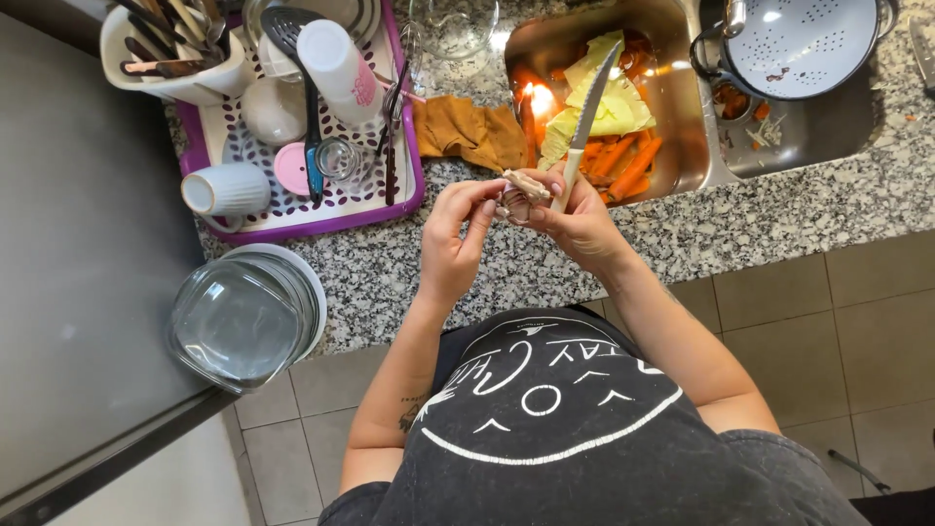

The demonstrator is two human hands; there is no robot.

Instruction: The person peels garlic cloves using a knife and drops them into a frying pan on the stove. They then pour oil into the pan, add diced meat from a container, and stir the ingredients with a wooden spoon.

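Note:
My left hand (453,234) and my right hand (577,219) meet over the granite counter (760,209) at the sink's front edge. Between their fingertips sits a small pale, papery-skinned piece of vegetable (521,193), possibly garlic; both hands pinch it. My right hand also grips a knife (589,122) with a white handle, its serrated blade pointing away over the sink (672,88). In the sink lie carrot peelings (623,161) and pale cabbage leaves (609,97).
A purple dish rack (321,209) at left holds cups, a bottle, utensils. Glass bowl on a white plate (243,321) sits at the counter's left end. Orange cloth (467,131) lies by the sink. White colander in a pot (794,44) stands at right. Tiled floor below.

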